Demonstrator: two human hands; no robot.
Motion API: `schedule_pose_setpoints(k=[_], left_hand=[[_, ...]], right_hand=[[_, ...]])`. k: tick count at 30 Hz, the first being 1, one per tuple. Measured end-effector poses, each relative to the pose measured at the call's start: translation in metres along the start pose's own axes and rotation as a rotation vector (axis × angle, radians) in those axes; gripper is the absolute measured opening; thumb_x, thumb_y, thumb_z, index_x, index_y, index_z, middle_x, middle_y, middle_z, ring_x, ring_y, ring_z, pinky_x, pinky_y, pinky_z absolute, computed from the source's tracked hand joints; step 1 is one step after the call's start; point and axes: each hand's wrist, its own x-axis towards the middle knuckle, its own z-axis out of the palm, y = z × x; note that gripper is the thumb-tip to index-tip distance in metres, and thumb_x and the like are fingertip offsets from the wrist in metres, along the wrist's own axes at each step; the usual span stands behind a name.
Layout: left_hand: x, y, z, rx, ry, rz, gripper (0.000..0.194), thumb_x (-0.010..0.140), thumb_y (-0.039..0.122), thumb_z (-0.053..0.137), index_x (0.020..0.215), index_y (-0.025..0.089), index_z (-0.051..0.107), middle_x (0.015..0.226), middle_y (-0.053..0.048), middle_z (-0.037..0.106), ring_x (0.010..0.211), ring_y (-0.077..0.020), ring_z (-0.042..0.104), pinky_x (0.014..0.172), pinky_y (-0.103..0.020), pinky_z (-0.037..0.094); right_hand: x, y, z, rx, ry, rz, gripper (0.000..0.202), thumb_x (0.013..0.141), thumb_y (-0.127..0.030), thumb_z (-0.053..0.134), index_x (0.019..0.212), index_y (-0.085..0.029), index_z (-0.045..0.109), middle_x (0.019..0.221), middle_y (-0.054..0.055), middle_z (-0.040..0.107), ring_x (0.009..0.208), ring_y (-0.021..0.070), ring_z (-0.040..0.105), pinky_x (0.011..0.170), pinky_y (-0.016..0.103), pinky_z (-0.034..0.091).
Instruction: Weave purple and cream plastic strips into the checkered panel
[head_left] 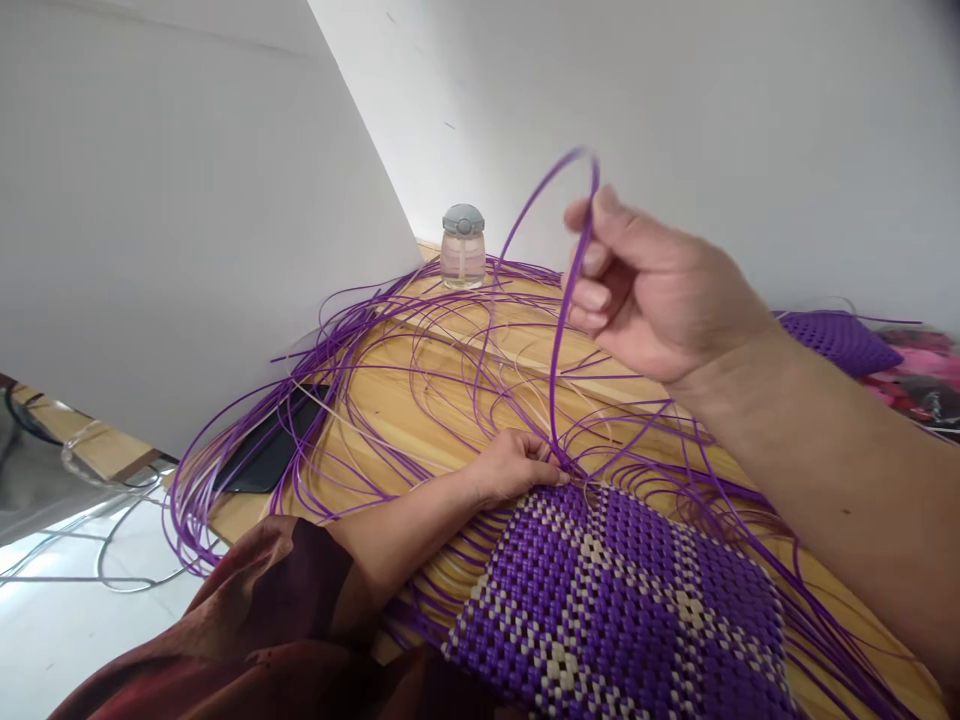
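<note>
Pinching a purple strand (556, 360) between thumb and forefinger, the right hand (645, 285) is raised well above the left, its other fingers curled. The strand runs down from that grip to the weave's edge, just beside the left fingertips, and loops over above the right hand. Left hand (517, 465) low, thumb and fingers clamped at the top edge of the woven piece (630, 590); which strands lie between them is hidden. Woven piece, purple with pale crossing bands, spreads below and right of the left hand. Loose strands (349, 325) fan over the wooden table (390, 400), beyond the left hand and to both sides. Grey-lidded bottle (463, 250) upright beyond the left hand. Dark flat object (262, 455) left of it, strands crossing over. Purple mesh item (836, 338) beyond the right forearm.
</note>
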Motion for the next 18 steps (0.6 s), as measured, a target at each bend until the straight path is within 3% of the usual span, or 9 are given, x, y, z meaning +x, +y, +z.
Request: schedule_pose_setpoints(k=[1, 3, 6, 9, 11, 13, 15, 17, 18], left_hand=[[0.0, 0.0, 0.0, -0.019, -0.007, 0.004, 0.024, 0.057, 0.031, 0.078, 0.058, 0.015, 0.06, 0.051, 0.003, 0.053, 0.047, -0.0079, 0.041, 0.049, -0.024, 0.029], [0.0, -0.001, 0.002, -0.066, -0.004, 0.061, 0.021, 0.056, 0.027, 0.079, 0.067, 0.014, 0.068, 0.062, 0.0, 0.063, 0.055, -0.0111, 0.051, 0.056, -0.024, 0.038], [0.001, -0.003, 0.003, -0.104, 0.042, 0.09, 0.023, 0.054, 0.02, 0.077, 0.076, 0.015, 0.072, 0.07, -0.001, 0.067, 0.064, -0.0137, 0.057, 0.066, -0.026, 0.043], [0.003, -0.006, 0.005, -0.097, 0.028, 0.025, 0.018, 0.054, 0.021, 0.076, 0.07, 0.014, 0.071, 0.064, 0.001, 0.063, 0.06, -0.0116, 0.054, 0.065, -0.025, 0.042], [0.003, -0.006, 0.004, -0.098, 0.012, 0.039, 0.018, 0.054, 0.022, 0.075, 0.069, 0.014, 0.07, 0.064, 0.002, 0.061, 0.06, -0.0107, 0.052, 0.065, -0.025, 0.041], [0.002, -0.004, 0.003, -0.075, 0.042, 0.08, 0.019, 0.054, 0.021, 0.076, 0.07, 0.014, 0.069, 0.065, 0.002, 0.061, 0.061, -0.0103, 0.051, 0.064, -0.024, 0.04], [0.0, -0.001, 0.001, -0.024, 0.055, 0.081, 0.019, 0.054, 0.023, 0.078, 0.067, 0.015, 0.066, 0.062, 0.002, 0.059, 0.057, -0.0092, 0.048, 0.058, -0.023, 0.037], [-0.002, 0.002, 0.0, 0.016, 0.01, 0.024, 0.022, 0.057, 0.03, 0.078, 0.062, 0.015, 0.063, 0.056, 0.003, 0.056, 0.051, -0.0079, 0.043, 0.052, -0.023, 0.031], [-0.002, 0.003, -0.001, 0.021, -0.024, -0.013, 0.024, 0.058, 0.033, 0.077, 0.061, 0.015, 0.062, 0.054, 0.003, 0.054, 0.048, -0.0075, 0.04, 0.05, -0.024, 0.029]], right_hand=[[0.002, -0.001, -0.001, -0.018, -0.043, 0.02, 0.032, 0.098, -0.047, 0.038, 0.095, -0.027, 0.062, 0.065, -0.004, 0.043, 0.053, 0.0082, 0.038, 0.05, 0.022, 0.03], [-0.001, 0.012, -0.004, -0.255, -0.275, 0.181, 0.035, 0.095, -0.05, 0.043, 0.093, -0.025, 0.067, 0.066, -0.002, 0.049, 0.054, 0.009, 0.041, 0.05, 0.023, 0.034], [-0.021, 0.05, -0.013, -0.731, -0.552, 0.365, 0.02, 0.082, -0.031, 0.061, 0.077, -0.016, 0.072, 0.065, 0.002, 0.062, 0.056, 0.0117, 0.049, 0.053, 0.026, 0.036], [-0.043, 0.076, -0.019, -1.073, -0.627, 0.317, 0.023, 0.079, -0.018, 0.056, 0.09, -0.019, 0.076, 0.083, 0.002, 0.073, 0.07, 0.0139, 0.059, 0.064, 0.026, 0.04], [-0.05, 0.082, -0.017, -1.15, -0.632, 0.236, 0.025, 0.079, -0.015, 0.055, 0.091, -0.02, 0.076, 0.088, 0.002, 0.074, 0.077, 0.0153, 0.062, 0.068, 0.026, 0.041], [-0.048, 0.076, -0.008, -1.131, -0.593, 0.194, 0.016, 0.077, -0.014, 0.057, 0.079, -0.018, 0.072, 0.075, 0.002, 0.072, 0.068, 0.0144, 0.061, 0.061, 0.025, 0.04], [-0.031, 0.054, 0.001, -0.878, -0.485, 0.168, 0.009, 0.076, -0.013, 0.061, 0.069, -0.017, 0.066, 0.056, -0.001, 0.064, 0.05, 0.0112, 0.055, 0.048, 0.022, 0.038], [0.002, 0.014, 0.003, -0.415, -0.327, 0.024, 0.012, 0.077, -0.01, 0.061, 0.068, -0.019, 0.062, 0.048, -0.005, 0.06, 0.042, 0.0094, 0.053, 0.04, 0.02, 0.037], [0.024, -0.011, -0.001, -0.317, -0.232, -0.076, 0.015, 0.079, -0.01, 0.059, 0.07, -0.022, 0.062, 0.051, -0.007, 0.061, 0.047, 0.0081, 0.057, 0.041, 0.017, 0.038]])
